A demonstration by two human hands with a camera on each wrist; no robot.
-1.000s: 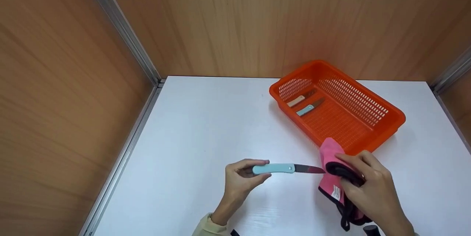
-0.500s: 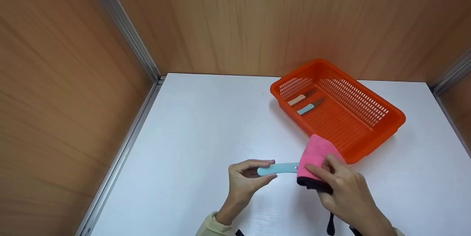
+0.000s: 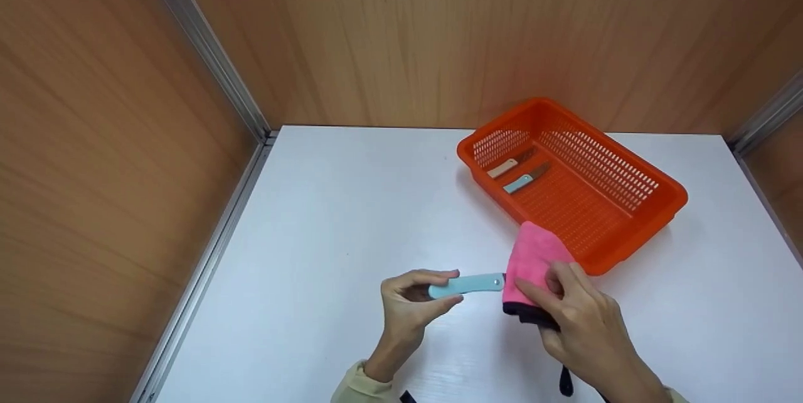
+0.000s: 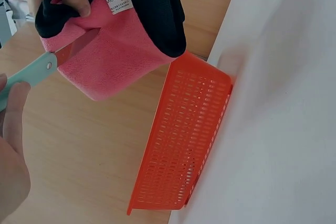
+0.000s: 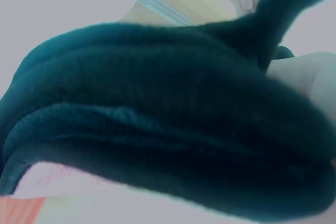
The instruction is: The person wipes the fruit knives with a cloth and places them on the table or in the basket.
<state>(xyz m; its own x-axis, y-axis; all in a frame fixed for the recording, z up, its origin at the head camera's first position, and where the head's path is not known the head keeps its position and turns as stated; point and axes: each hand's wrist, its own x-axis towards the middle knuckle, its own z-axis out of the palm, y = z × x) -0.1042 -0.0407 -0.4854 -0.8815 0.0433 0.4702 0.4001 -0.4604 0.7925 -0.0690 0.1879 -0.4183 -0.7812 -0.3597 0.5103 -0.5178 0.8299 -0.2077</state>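
Note:
My left hand (image 3: 404,309) pinches the light-blue handle of a small knife (image 3: 470,284) near its butt end, the blade pointing right. A pink cloth with black edging (image 3: 533,258) is folded around the blade, hiding most of it in the head view. In the left wrist view the blade (image 4: 76,46) shows against the cloth's pink inner side, beside a white label. My right hand (image 3: 586,321) grips the cloth from the right, thumb and fingers pressing it. Black edging (image 5: 168,93) fills most of the right wrist view.
An orange plastic basket (image 3: 640,183) stands at the back right, just behind the cloth. Inside lie two small knives, one with a cream handle (image 3: 503,168) and one with a light-blue handle (image 3: 518,184). Wood-grain panels (image 3: 401,39) border the white table (image 3: 351,202).
The right hand has brought the cloth leftward over the blade, which was bare a second ago, and the cloth is now folded round it. The left hand and knife stay almost in place.

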